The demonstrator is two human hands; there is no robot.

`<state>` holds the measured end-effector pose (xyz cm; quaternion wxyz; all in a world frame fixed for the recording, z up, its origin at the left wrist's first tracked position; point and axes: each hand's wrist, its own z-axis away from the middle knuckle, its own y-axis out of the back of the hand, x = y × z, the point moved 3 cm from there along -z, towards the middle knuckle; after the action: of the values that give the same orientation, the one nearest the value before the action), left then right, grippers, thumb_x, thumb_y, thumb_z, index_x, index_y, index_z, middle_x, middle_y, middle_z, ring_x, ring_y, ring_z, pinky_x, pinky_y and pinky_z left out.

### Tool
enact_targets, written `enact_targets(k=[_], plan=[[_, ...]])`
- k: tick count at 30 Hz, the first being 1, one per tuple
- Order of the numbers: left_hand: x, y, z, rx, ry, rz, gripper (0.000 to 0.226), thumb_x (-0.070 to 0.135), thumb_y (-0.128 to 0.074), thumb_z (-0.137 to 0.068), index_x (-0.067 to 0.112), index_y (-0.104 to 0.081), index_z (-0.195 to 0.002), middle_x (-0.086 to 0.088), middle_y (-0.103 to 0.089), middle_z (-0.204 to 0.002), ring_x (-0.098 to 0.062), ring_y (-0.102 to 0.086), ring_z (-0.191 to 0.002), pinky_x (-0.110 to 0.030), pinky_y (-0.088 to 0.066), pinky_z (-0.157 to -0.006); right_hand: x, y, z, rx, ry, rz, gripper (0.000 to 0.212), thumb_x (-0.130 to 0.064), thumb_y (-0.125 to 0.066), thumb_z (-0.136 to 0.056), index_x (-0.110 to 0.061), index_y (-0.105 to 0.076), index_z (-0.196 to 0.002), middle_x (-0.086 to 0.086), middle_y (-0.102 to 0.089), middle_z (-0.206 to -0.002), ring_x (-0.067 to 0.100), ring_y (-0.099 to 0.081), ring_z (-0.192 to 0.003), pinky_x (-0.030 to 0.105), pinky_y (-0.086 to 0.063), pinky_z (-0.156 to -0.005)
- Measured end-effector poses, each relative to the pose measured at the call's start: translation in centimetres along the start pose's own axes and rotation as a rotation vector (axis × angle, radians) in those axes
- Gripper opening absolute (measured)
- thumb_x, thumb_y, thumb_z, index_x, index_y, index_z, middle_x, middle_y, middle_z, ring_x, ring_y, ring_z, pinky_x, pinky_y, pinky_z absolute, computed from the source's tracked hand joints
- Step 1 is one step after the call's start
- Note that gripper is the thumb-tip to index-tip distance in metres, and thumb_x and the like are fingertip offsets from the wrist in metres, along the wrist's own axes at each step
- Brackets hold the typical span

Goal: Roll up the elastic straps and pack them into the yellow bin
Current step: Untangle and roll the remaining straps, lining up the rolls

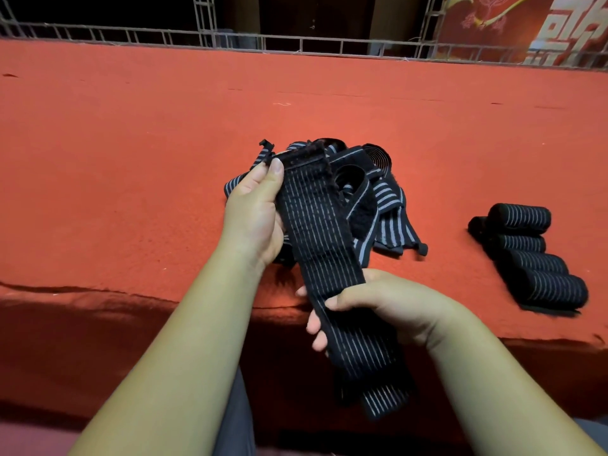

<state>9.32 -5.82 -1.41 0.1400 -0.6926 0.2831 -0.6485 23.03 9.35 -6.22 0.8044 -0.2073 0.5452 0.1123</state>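
Note:
A long black elastic strap (320, 232) with thin grey stripes stretches between both hands above the table's front edge. My left hand (255, 212) pinches its upper end, near the fuzzy fastener patch, with thumb on top. My right hand (371, 307) grips the strap's middle, fingers curled under it; the loose tail hangs down toward my lap. Behind the hands lies a tangled heap of unrolled straps (378, 195). Several rolled straps (529, 255) lie side by side at the right. No yellow bin is in view.
The table is covered with a red felt cloth (131, 159); its front edge runs just under my forearms. A metal lattice railing (230, 37) borders the far side, with a red banner (526, 24) at the upper right.

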Motion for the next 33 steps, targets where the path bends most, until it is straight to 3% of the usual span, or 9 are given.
enact_targets(k=[4, 11, 14, 17, 22, 25, 27, 29, 33], plan=[[0.2, -0.1, -0.1, 0.025, -0.003, 0.022, 0.039, 0.016, -0.060, -0.112, -0.007, -0.060, -0.143, -0.027, -0.071, -0.135, -0.035, -0.073, -0.121, -0.054, -0.060, -0.105, 0.3, -0.1, 0.2, -0.030, -0.033, 0.058, 0.047, -0.013, -0.062, -0.098, 0.003, -0.060, -0.143, 0.033, -0.070, -0.130, 0.048, -0.068, -0.119, 0.059, -0.049, -0.110], [0.0, -0.9, 0.6, -0.076, -0.014, -0.064, 0.033, 0.019, -0.056, -0.114, -0.003, -0.067, -0.135, -0.020, -0.077, -0.123, -0.029, -0.076, -0.110, -0.044, -0.063, -0.094, -0.2, -0.5, 1.1, -0.032, -0.187, 0.494, 0.036, -0.022, -0.070, -0.106, -0.012, -0.065, -0.139, 0.012, -0.078, -0.130, 0.016, -0.073, -0.118, 0.036, -0.056, -0.111], [-0.2, -1.5, 1.0, -0.138, -0.017, -0.117, 0.027, 0.021, -0.055, -0.114, 0.003, -0.070, -0.127, -0.014, -0.079, -0.115, -0.024, -0.077, -0.103, -0.041, -0.064, -0.088, -0.4, 0.3, 1.3, 0.089, -0.349, 0.580, 0.046, -0.050, -0.075, -0.098, -0.011, -0.072, -0.121, 0.017, -0.080, -0.120, 0.035, -0.079, -0.105, 0.045, -0.067, -0.083], [-0.5, -1.9, 1.4, -0.161, -0.038, -0.179, 0.023, 0.023, -0.058, -0.113, 0.008, -0.075, -0.117, -0.015, -0.081, -0.114, -0.028, -0.077, -0.104, -0.045, -0.062, -0.091, -1.4, 0.7, 2.3, 0.145, -0.448, 0.557, 0.059, -0.063, -0.064, -0.100, -0.006, -0.075, -0.107, 0.020, -0.082, -0.104, 0.031, -0.079, -0.084, 0.031, -0.060, -0.059], [-1.8, -2.7, 2.2, -0.150, -0.041, -0.235, 0.024, 0.021, -0.055, -0.114, 0.011, -0.076, -0.113, -0.013, -0.081, -0.113, -0.026, -0.077, -0.105, -0.044, -0.061, -0.092, -3.5, 2.6, 2.4, 0.428, -0.044, 0.592, 0.053, -0.065, -0.069, -0.093, -0.012, -0.070, -0.088, 0.006, -0.074, -0.079, 0.018, -0.067, -0.069, 0.037, -0.059, -0.065], [-2.6, -2.8, 2.3, -0.150, -0.023, -0.246, 0.026, 0.023, -0.054, -0.115, 0.011, -0.076, -0.113, -0.016, -0.081, -0.114, -0.030, -0.077, -0.107, -0.048, -0.061, -0.094, -4.0, 3.8, 2.0, 0.532, 0.190, 0.528, 0.060, -0.058, -0.073, -0.096, 0.001, -0.065, -0.095, 0.006, -0.069, -0.082, 0.019, -0.065, -0.075, 0.041, -0.059, -0.077], [-2.9, -2.9, 2.5, -0.161, 0.004, -0.226, 0.026, 0.024, -0.054, -0.115, 0.010, -0.076, -0.116, -0.017, -0.080, -0.115, -0.031, -0.078, -0.106, -0.047, -0.061, -0.092, -3.9, 3.7, 1.7, 0.496, 0.243, 0.392, 0.050, -0.040, -0.073, -0.103, 0.009, -0.063, -0.109, 0.006, -0.069, -0.084, 0.016, -0.066, -0.073, 0.036, -0.061, -0.068], [-3.0, -3.2, 2.8, -0.174, 0.032, -0.212, 0.027, 0.025, -0.053, -0.115, 0.009, -0.074, -0.119, -0.017, -0.080, -0.115, -0.030, -0.078, -0.105, -0.046, -0.062, -0.091, -3.7, 3.3, 1.6, 0.447, 0.228, 0.366, 0.032, -0.029, -0.071, -0.105, 0.001, -0.068, -0.114, 0.000, -0.070, -0.080, 0.015, -0.064, -0.068, 0.034, -0.056, -0.058], [-3.5, -3.1, 3.1, -0.174, 0.044, -0.222, 0.026, 0.027, -0.057, -0.114, 0.010, -0.076, -0.116, -0.018, -0.080, -0.115, -0.035, -0.078, -0.107, -0.051, -0.062, -0.095, -3.5, 3.2, 1.7, 0.462, 0.200, 0.444, 0.015, -0.029, -0.071, -0.105, -0.014, -0.073, -0.110, 0.001, -0.075, -0.082, 0.015, -0.065, -0.067, 0.033, -0.055, -0.056]])
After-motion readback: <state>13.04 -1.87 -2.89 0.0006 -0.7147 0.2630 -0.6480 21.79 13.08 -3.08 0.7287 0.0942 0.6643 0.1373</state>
